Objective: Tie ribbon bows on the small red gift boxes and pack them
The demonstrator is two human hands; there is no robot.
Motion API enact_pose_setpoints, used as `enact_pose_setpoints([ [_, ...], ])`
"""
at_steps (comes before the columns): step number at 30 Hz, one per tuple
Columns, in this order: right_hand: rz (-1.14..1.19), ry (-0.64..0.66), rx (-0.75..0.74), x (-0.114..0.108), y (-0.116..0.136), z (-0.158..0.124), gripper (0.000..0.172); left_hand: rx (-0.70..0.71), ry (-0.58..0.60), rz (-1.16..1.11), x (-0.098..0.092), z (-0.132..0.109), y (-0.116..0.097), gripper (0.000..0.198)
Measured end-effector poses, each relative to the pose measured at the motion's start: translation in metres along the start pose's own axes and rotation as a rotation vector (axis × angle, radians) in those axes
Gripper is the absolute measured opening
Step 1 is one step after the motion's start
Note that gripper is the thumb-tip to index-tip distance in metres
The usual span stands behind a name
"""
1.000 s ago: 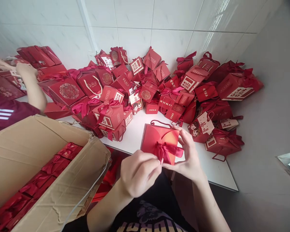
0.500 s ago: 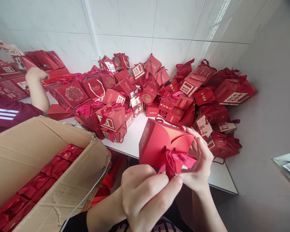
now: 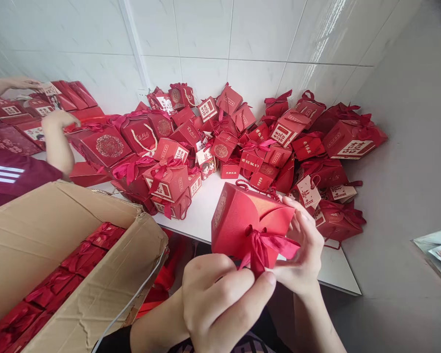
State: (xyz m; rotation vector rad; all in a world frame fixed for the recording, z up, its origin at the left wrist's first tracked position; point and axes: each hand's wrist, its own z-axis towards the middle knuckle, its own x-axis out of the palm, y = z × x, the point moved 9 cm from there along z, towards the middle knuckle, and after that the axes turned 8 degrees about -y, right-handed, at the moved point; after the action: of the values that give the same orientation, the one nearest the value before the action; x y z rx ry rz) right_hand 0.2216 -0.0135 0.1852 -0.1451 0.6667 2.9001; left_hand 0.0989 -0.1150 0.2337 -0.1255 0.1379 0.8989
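A red gift box (image 3: 238, 218) with a gold print on its side is tilted in front of me, its petal-like flaps folded together. A crimson satin ribbon (image 3: 259, 250) is threaded through holes in the flaps and tied there. My left hand (image 3: 224, 299) is closed, its thumb and fingers pinching the ribbon's lower end. On the right side, my right hand (image 3: 303, 245) grips the box, fingers behind it and thumb near the ribbon. A twisted red cord handle (image 3: 255, 189) shows at the box's far edge.
Many red gift boxes (image 3: 252, 159) are heaped on the white table (image 3: 202, 211) against the tiled wall. At left stands an open carton (image 3: 132, 250) holding rows of ribboned red boxes (image 3: 69, 264). Beyond it, a co-worker's arm (image 3: 57, 135) reaches among more boxes. A grey wall bounds the right.
My hands keep their hold on the box and ribbon, barely shifted. At far left, the co-worker's farther hand has moved right with a small tag-like item. The view has moved slightly.
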Motion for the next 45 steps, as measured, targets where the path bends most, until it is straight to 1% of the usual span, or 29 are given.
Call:
enact_pose_setpoints([
  [3, 0.014, -0.004, -0.023, 0.000, 0.001, 0.001, 0.093, 0.001, 0.003, -0.010, -0.001, 0.000, 0.002, 0.015],
  [7, 0.027, -0.012, -0.032, -0.001, 0.001, 0.001, 0.093, -0.001, 0.080, 0.007, 0.002, 0.007, 0.003, 0.012],
  [10, 0.026, -0.019, -0.039, -0.001, 0.000, 0.001, 0.095, 0.006, 0.079, 0.001, 0.003, 0.012, 0.003, 0.014],
  [12, 0.005, -0.020, -0.043, -0.002, -0.002, 0.001, 0.098, -0.004, 0.042, -0.047, 0.001, 0.012, 0.006, 0.008],
  [13, -0.011, -0.020, -0.041, -0.003, -0.003, 0.001, 0.100, -0.036, 0.014, -0.082, 0.000, 0.011, 0.011, 0.008],
  [14, -0.026, -0.019, -0.036, -0.003, -0.004, 0.001, 0.102, -0.099, -0.027, -0.116, -0.003, 0.009, 0.020, 0.012],
  [16, -0.049, -0.012, -0.025, -0.004, -0.006, 0.001, 0.105, -0.314, -0.127, -0.148, -0.009, 0.002, 0.049, 0.014],
  [17, -0.053, -0.009, -0.022, -0.004, -0.006, 0.001, 0.105, -0.436, -0.145, -0.144, -0.009, -0.003, 0.066, 0.014],
  [18, -0.053, -0.008, -0.023, -0.004, -0.006, 0.001, 0.105, -0.549, -0.123, -0.142, -0.005, -0.008, 0.081, 0.015],
  [19, -0.051, -0.007, -0.025, -0.004, -0.005, 0.001, 0.105, -0.646, -0.072, -0.153, 0.002, -0.013, 0.094, 0.019],
  [20, -0.048, -0.006, -0.027, -0.003, -0.005, 0.001, 0.105, -0.717, 0.009, -0.186, 0.012, -0.017, 0.104, 0.024],
  [22, -0.040, -0.006, -0.028, -0.002, -0.004, 0.000, 0.104, -0.788, 0.184, -0.291, 0.033, -0.023, 0.111, 0.032],
  [23, -0.034, -0.008, -0.031, -0.002, -0.003, 0.000, 0.103, -0.807, 0.241, -0.346, 0.040, -0.024, 0.112, 0.034],
  [24, -0.026, -0.011, -0.034, -0.002, -0.003, -0.001, 0.104, -0.819, 0.269, -0.398, 0.045, -0.025, 0.111, 0.035],
  [26, -0.008, -0.017, -0.046, -0.003, -0.001, -0.001, 0.105, -0.823, 0.280, -0.493, 0.048, -0.024, 0.108, 0.037],
  [28, 0.005, -0.012, -0.060, -0.003, 0.000, -0.001, 0.107, -0.807, 0.303, -0.560, 0.050, -0.024, 0.102, 0.044],
  [31, 0.014, 0.006, -0.074, -0.003, 0.000, -0.001, 0.106, -0.750, 0.371, -0.561, 0.052, -0.023, 0.094, 0.060],
  [32, 0.025, 0.009, -0.079, -0.003, 0.000, -0.002, 0.106, -0.741, 0.382, -0.546, 0.052, -0.022, 0.093, 0.063],
  [34, 0.050, 0.018, -0.088, -0.002, 0.000, -0.003, 0.105, -0.752, 0.370, -0.521, 0.053, -0.023, 0.096, 0.058],
  [35, 0.058, 0.024, -0.091, -0.001, 0.000, -0.004, 0.104, -0.774, 0.354, -0.510, 0.053, -0.023, 0.100, 0.050],
  [37, 0.057, 0.033, -0.089, 0.000, -0.002, -0.006, 0.104, -0.859, 0.288, -0.502, 0.053, -0.028, 0.112, 0.031],
  [38, 0.050, 0.029, -0.080, 0.000, -0.003, -0.006, 0.104, -0.923, 0.239, -0.524, 0.053, -0.032, 0.119, 0.026],
  [40, 0.032, 0.006, -0.054, -0.002, -0.006, -0.006, 0.103, -1.062, 0.132, -0.627, 0.054, -0.042, 0.130, 0.032],
  [41, 0.021, -0.007, -0.044, -0.004, -0.008, -0.005, 0.103, -1.099, 0.081, -0.683, 0.053, -0.045, 0.132, 0.035],
  [42, 0.010, -0.018, -0.038, -0.005, -0.009, -0.004, 0.102, -1.094, 0.043, -0.711, 0.052, -0.046, 0.132, 0.038],
  [43, -0.001, -0.024, -0.039, -0.006, -0.009, -0.003, 0.102, -1.044, 0.025, -0.697, 0.048, -0.043, 0.128, 0.039],
  [45, -0.014, -0.023, -0.043, -0.006, -0.009, -0.002, 0.102, -0.835, 0.029, -0.536, 0.037, -0.031, 0.114, 0.041],
])
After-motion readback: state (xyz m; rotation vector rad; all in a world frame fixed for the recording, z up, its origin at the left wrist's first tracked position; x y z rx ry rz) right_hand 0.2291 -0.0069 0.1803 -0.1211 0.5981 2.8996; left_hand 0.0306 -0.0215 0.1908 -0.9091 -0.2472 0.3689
